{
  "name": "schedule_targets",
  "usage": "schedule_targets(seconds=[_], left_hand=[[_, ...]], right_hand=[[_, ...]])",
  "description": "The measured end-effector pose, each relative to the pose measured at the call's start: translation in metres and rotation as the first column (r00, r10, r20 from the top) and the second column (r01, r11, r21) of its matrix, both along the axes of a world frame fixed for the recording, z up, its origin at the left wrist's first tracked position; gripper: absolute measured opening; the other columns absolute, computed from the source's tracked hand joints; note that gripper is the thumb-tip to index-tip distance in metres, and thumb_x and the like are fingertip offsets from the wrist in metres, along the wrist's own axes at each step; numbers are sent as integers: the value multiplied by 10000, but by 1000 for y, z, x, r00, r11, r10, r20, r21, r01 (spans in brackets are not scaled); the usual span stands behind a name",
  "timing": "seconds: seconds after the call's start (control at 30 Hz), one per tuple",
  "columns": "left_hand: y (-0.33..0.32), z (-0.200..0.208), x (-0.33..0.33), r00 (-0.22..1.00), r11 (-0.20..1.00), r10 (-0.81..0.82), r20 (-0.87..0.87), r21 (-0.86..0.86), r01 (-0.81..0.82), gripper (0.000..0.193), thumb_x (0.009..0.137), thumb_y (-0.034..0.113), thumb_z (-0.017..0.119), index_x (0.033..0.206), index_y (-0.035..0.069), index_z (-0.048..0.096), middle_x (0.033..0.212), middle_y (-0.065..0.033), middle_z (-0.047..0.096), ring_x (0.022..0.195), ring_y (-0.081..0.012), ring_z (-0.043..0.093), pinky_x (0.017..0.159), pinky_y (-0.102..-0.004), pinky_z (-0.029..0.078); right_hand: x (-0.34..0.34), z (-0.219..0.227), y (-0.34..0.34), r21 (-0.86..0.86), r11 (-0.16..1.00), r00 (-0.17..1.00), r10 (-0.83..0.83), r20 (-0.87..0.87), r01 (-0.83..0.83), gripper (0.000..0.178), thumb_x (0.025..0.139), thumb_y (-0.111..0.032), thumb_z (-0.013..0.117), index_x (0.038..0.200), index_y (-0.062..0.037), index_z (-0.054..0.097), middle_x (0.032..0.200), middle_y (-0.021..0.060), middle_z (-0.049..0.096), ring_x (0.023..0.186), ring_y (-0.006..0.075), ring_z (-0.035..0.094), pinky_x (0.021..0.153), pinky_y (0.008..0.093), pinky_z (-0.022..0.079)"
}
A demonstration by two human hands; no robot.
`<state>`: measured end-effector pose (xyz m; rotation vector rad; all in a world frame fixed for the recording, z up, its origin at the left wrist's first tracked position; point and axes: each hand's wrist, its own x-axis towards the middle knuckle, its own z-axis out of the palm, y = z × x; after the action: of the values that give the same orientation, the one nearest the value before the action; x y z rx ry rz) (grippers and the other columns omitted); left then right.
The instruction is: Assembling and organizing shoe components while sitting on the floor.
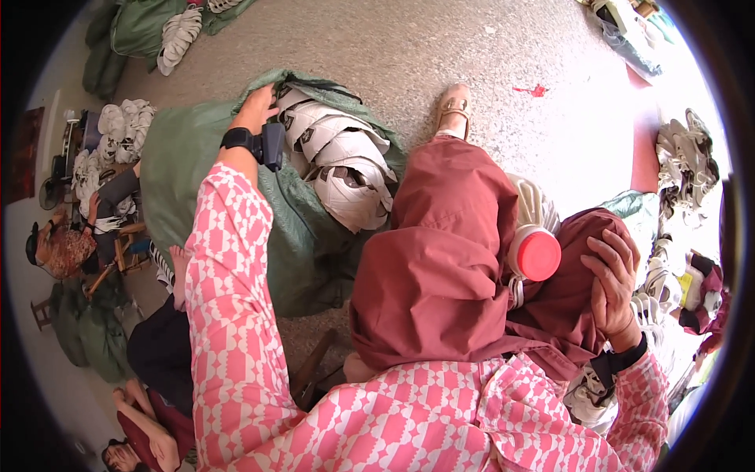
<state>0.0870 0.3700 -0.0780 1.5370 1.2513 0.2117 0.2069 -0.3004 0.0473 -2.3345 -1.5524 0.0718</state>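
Observation:
My left hand (257, 108) is at the mouth of a green woven sack (185, 149), its fingers closed on the rim; the fingertips are partly hidden. Inside the sack's opening lie white shoe uppers (346, 185), stacked into each other. My right hand (613, 283) rests on my right knee in dark red trousers (448, 259), fingers stretched out and holding nothing. Between my knees stands a container with a red lid (539, 255). Just behind it are pale shoe uppers (531, 200), partly covered by my leg.
More shoe uppers are heaped on the right (684, 165) and the far left (118, 130). Another green sack (145, 27) lies at the upper left. Two people sit along the left side, one in a patterned top (63, 250). A red scrap (532, 90) is on the speckled floor.

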Motion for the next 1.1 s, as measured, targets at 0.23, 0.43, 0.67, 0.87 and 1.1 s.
schedule_targets(seconds=[0.23, 0.43, 0.67, 0.87, 1.1], left_hand=[[-49, -13, 17, 823, 774, -508, -257, 283, 566, 798, 890, 607, 419, 1454, 52, 315, 1521, -131, 276, 1388, -269, 285, 1131, -348, 203], [-28, -34, 14, 886, 794, -386, -258, 396, 462, 718, 933, 600, 296, 1397, 62, 401, 1438, -135, 412, 1333, -265, 374, 1110, -357, 254], [-81, -49, 16, 892, 795, -334, 303, -418, 440, 575, 989, 509, 310, 958, 1, 577, 926, -102, 599, 698, -153, 547, 711, -278, 471], [-71, -54, -13, 954, 950, -41, 296, -285, 129, 421, 953, 202, 480, 1312, -18, 472, 1298, -181, 532, 1251, -259, 470, 1074, -341, 365], [-55, -76, -148, 537, 704, -577, -615, -41, 709, 434, 786, 204, 675, 1168, 38, 550, 1273, -196, 521, 1192, -316, 490, 981, -388, 411]], right_hand=[[2, -1, -1, -37, 999, 1000, -9, -7, 8, 254, 797, -142, 466, 944, -38, 646, 1155, 127, 610, 1187, 339, 500, 1074, 502, 269], [3, 2, -1, -40, 999, 1000, 19, -7, -19, 261, 787, -131, 462, 953, -42, 642, 1160, 129, 608, 1190, 343, 496, 1076, 505, 267], [3, -2, -1, -45, 999, 1000, 9, -7, -10, 260, 782, -120, 464, 955, -41, 641, 1168, 129, 604, 1189, 340, 497, 1077, 509, 268], [1, 1, -1, -36, 999, 1000, 10, 4, -9, 256, 789, -125, 466, 954, -37, 641, 1157, 128, 604, 1188, 342, 497, 1071, 506, 274], [1, -1, 1, -31, 999, 1000, 8, 4, -8, 262, 805, -137, 460, 955, -30, 644, 1148, 133, 607, 1188, 347, 497, 1067, 506, 277]])
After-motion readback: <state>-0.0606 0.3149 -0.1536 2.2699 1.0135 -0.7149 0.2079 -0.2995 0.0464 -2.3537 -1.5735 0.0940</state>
